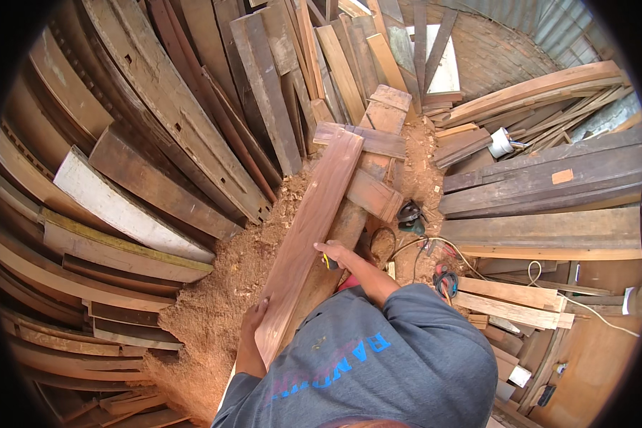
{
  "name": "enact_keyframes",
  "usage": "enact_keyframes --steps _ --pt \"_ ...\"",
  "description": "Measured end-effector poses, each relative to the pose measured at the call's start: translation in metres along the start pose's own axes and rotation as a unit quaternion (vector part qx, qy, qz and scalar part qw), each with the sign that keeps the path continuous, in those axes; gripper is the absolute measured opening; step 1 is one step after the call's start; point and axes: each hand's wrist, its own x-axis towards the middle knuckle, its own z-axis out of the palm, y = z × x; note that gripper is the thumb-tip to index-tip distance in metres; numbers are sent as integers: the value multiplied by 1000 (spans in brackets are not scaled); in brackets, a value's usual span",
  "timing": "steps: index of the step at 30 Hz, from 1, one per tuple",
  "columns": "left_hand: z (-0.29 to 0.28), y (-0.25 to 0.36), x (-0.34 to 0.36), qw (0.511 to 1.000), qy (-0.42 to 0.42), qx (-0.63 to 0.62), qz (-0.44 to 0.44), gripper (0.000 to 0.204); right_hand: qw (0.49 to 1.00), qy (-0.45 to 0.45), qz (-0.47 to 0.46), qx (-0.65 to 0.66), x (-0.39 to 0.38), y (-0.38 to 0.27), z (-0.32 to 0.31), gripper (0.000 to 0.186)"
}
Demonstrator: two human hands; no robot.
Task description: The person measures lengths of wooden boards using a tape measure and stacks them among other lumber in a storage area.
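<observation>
A long reddish-brown plank (314, 200) lies slantwise in front of me, its far end over a short crosswise board (385, 143). My left hand (252, 321) is closed on the plank's left edge, close to my body. Over the plank's right edge, about midway, is my right hand (337, 255). Its fingers are wrapped round a small yellow-and-black tape measure (328, 262), mostly hidden by the hand. The thumb side reaches onto the plank's face. Beneath the plank, a wider wooden board (349, 222) shows along its right side.
Stacked boards (157, 114) lean along the left, with more timber (542, 178) piled at right. A dark green power tool (411, 216) sits right of the bench, near coiled cables (446, 282). Sawdust (214, 299) covers the floor. A white bucket (501, 143) lies among offcuts.
</observation>
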Motion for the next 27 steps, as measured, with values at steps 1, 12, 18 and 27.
enact_keyframes --steps 1,12,18,27 --pt "-1 0 -1 1000 4 -5 1 82 1000 23 7 -3 -1 -3 7 54" --pt "15 11 -6 991 -100 -92 13 81 994 98 43 25 11 39 -15 63" --pt "52 -12 -2 984 -107 -132 51 80 991 128 -7 33 -34 37 -26 45" --pt "51 -11 -4 990 -56 -129 -2 90 991 76 26 -108 -24 34 -43 66"
